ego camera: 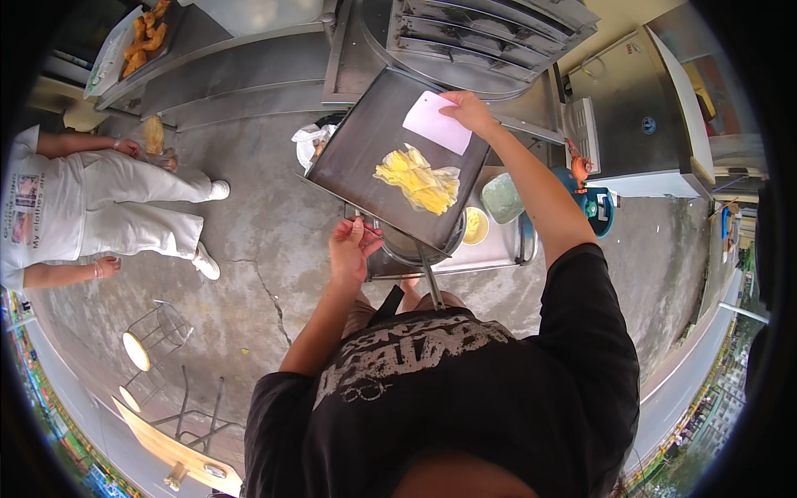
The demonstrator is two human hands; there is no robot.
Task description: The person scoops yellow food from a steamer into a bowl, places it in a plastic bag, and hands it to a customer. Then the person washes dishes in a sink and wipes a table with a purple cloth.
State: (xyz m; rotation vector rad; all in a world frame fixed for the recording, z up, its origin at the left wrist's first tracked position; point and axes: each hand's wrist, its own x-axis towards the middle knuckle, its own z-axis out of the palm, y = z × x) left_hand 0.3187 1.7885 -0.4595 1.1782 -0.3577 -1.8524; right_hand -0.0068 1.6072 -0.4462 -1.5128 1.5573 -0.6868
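My right hand [467,112] grips a flat pale-pink scraper [436,124] by its edge, held over a dark rectangular metal baking tray [361,137]. A crumpled, partly translucent sheet or bag [420,177] with yellow patches lies on the tray below the scraper. What the yellow matter is cannot be told. My left hand [353,246] is by the tray's near edge, thumb and forefinger close together; a thin line shows at the fingertips, too small to identify. A round pan [398,243] with a metal handle [429,280] is partly hidden under the tray.
Right of the tray, a bowl of yellow matter [475,225] and a greenish container [502,198] stand on a low metal surface [492,255]. A louvred metal appliance [479,43] stands ahead. Another person [137,187] stands left, holding a bagged item. Fried dough [144,40] lies far left.
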